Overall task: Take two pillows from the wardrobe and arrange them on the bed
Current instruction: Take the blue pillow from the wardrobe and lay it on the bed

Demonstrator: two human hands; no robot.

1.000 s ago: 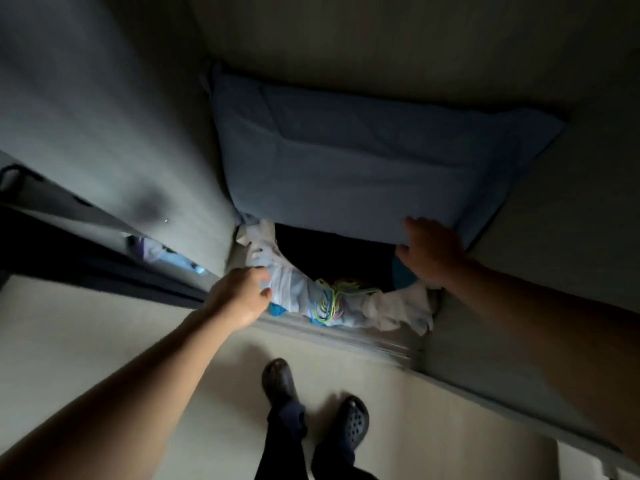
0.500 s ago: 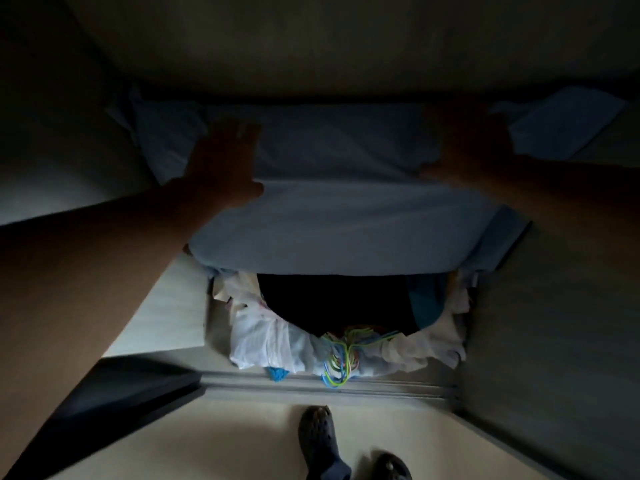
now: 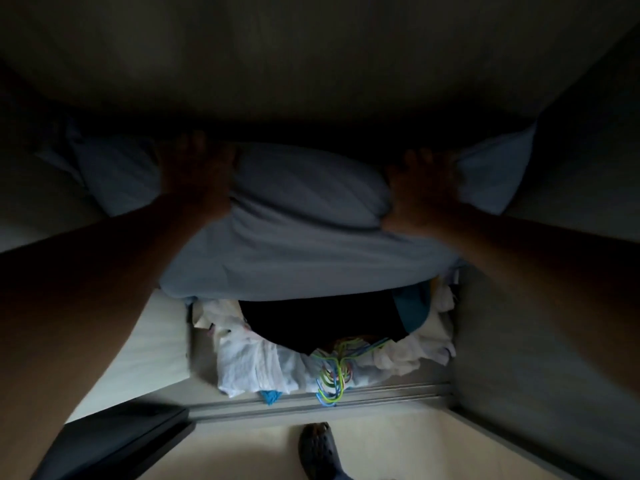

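A light blue pillow lies across a dark wardrobe shelf, its front edge hanging over the clothes below. My left hand presses into its left part, fingers spread and curling over the far side. My right hand grips its right part the same way, bunching the fabric. The pillow bulges between my hands. Its two corners stick out past my hands at left and right. A second pillow is not visible.
Below the pillow sits a heap of white and dark clothes with coloured hangers. The wardrobe's sliding track runs along the floor. Wardrobe panels stand at left and right. My shoe is on the pale floor.
Both hands rose from the clothes and the pillow's lower edge onto the pillow, then closed into it. The pillow now bulges between them and has come forward.
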